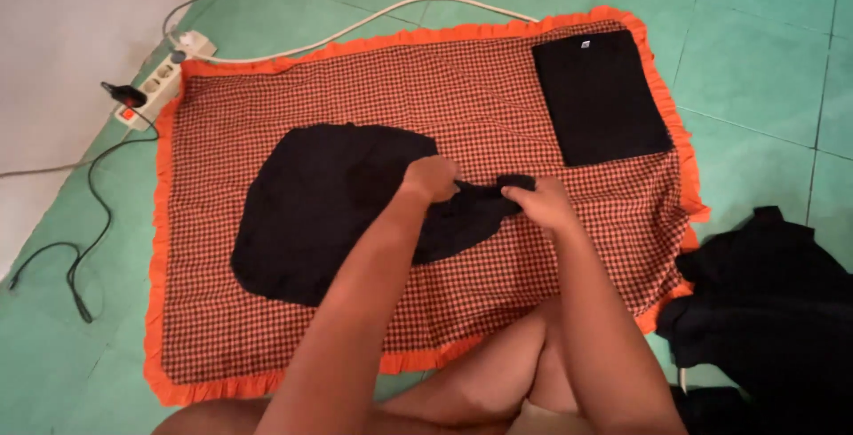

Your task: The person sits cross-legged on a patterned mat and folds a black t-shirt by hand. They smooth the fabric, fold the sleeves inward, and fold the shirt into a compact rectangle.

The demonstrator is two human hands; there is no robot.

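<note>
Black garment (329, 204), spread flat on checked mat, right edge bunched and lifted near mat's centre

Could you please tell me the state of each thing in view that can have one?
Black garment: spread on the checked cloth, one end gripped.
Left hand: closed on the garment.
Right hand: closed on the garment.
Folded black garment: flat, neatly folded.
Black clothes pile: crumpled on the floor.
Power strip: one plug inserted.

A folded black cloth (601, 97), dark clothes pile (766, 297) and power strip (164, 78) lie around.
</note>
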